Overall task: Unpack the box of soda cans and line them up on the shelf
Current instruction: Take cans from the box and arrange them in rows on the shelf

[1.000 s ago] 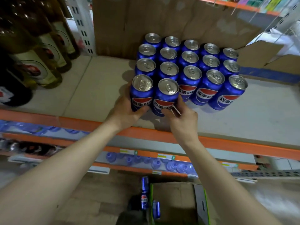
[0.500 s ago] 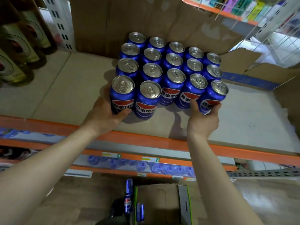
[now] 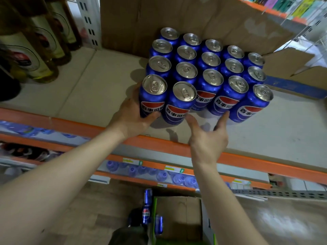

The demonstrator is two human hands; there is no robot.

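- A block of blue soda cans (image 3: 208, 71) stands upright on the pale shelf (image 3: 88, 82), packed can against can in slanting rows, silver tops up.
- The front-left can (image 3: 153, 96) sits at the near-left corner of that block. The left hand (image 3: 131, 115) grips it, thumb across the front below the logo and fingers wrapped round the can's left side, largely hidden behind it.
- Just right of that can, touching it, stands the second front can (image 3: 180, 103), logo facing the camera.
- The right hand (image 3: 207, 138) is spread and holds nothing. Its fingers are straight and apart, one tip beside the base of the second front can, another fingertip (image 3: 225, 115) touching or nearly touching the foot of the next cans to the right; contact cannot be told for certain.
- The far-right front can (image 3: 251, 106) closes the front row, leaning in this wide view.
- Behind the block rises a brown cardboard sheet (image 3: 177, 18), the rear cans close against it.
- Well left of the block, glass bottles (image 3: 35, 57) stand on the same shelf.
- An orange shelf edge (image 3: 70, 124) runs below the block, under both wrists.
- Far below the block, on the floor, an open cardboard box (image 3: 178, 216) holds two more blue cans (image 3: 146, 206) at its left side.
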